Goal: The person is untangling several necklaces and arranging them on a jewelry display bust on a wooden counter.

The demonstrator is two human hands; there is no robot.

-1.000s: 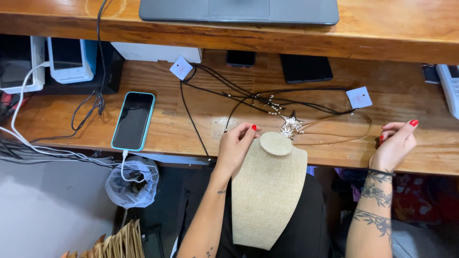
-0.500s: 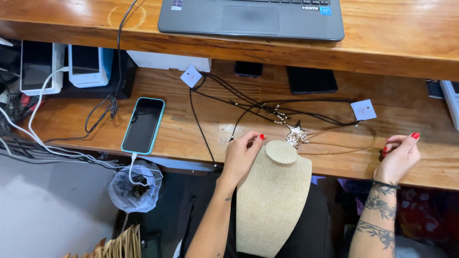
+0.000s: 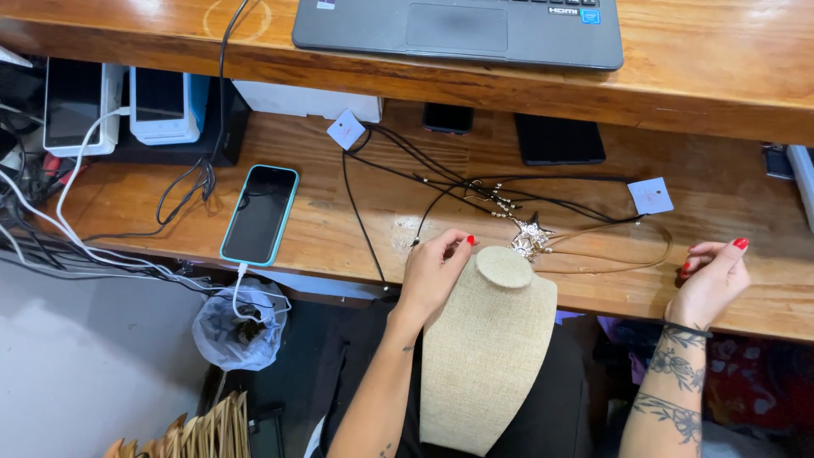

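Necklace cords (image 3: 475, 182) lay tangled w/ star pendant (image 3: 530, 237) beside linen bust (image 3: 487, 348). I saw L hand (image 3: 432, 271) pinching black cord, R hand (image 3: 712, 276) loosely curled, grip unclear; pulling risked snagging the knot.

laptop (image 3: 458, 32) cropped at top, bust's (image 3: 483, 356) base hidden

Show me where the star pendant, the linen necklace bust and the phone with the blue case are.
star pendant (image 3: 531, 237), head view, its centre.
linen necklace bust (image 3: 487, 356), head view, its chest.
phone with the blue case (image 3: 259, 214), head view, its screen.
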